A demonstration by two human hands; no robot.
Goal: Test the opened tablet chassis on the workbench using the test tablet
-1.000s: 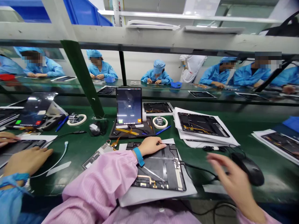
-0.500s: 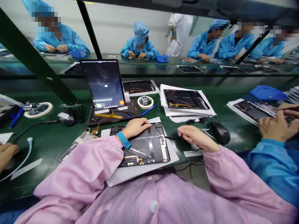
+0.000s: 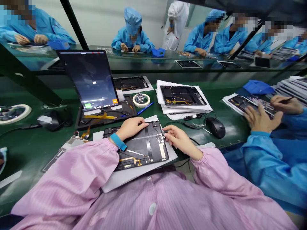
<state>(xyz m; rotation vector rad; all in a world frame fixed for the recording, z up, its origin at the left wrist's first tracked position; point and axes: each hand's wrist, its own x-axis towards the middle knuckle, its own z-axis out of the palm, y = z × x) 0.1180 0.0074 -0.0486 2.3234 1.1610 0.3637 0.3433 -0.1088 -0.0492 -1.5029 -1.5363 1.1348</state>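
An opened tablet housing (image 3: pixel 140 145), with its dark inside, ribbon cables and small boards bare, lies tilted on white paper (image 3: pixel 124 179) in front of me. Across its upper left part rests my left hand (image 3: pixel 131 128), fingers stretched out flat and reaching the far edge, a blue band (image 3: pixel 118 141) on the wrist. My right hand (image 3: pixel 177 138) is at the housing's right edge, thumb and fingers pinched around the end of a black cable (image 3: pixel 194 141). The plug itself is hidden by the fingers.
Behind the housing a lit screen (image 3: pixel 88 80) leans in a black tray (image 3: pixel 130 108). Nearby are a tape roll (image 3: pixel 141 100), a blue pen (image 3: pixel 145 108), another opened housing (image 3: pixel 182 95) on papers and a mouse (image 3: pixel 216 127). A co-worker's hands (image 3: pixel 260 118) work at right.
My right hand has moved left along the black cable to the housing's edge. My left hand stays on the housing. The whole view has shifted slightly to the right.
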